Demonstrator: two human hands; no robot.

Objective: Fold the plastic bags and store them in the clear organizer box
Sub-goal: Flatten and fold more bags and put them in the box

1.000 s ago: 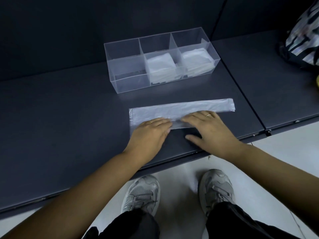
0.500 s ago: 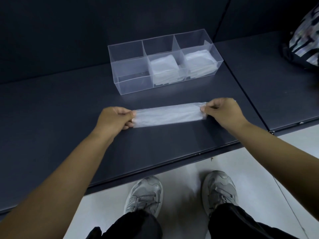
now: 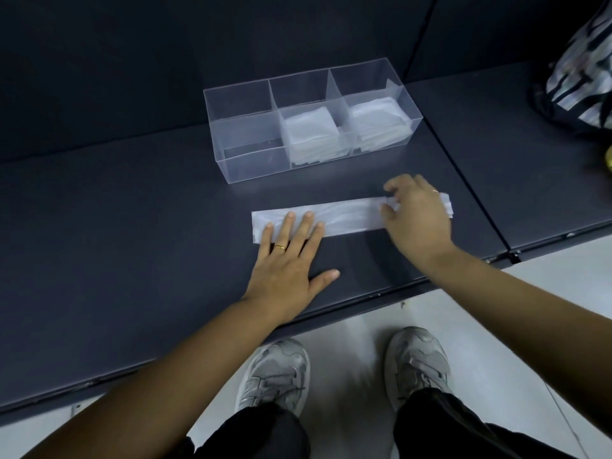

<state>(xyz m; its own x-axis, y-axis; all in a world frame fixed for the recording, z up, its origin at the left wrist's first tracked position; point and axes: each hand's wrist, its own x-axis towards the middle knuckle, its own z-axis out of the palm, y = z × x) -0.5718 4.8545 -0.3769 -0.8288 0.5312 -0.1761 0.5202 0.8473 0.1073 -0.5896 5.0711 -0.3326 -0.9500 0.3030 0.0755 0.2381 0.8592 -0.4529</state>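
Left hand (image 3: 284,260) lies flat and spread, pressing the left end of the long folded translucent plastic bag (image 3: 347,217); blurred right hand (image 3: 419,220) curls over its right end, hold unclear.

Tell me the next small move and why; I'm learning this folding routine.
Probably fold the right end over toward the left. The left hand lies flat, pinning the plastic bag at its left end, while the right hand seems to pinch its right end. The strip looks longer than any compartment of the organizer box.
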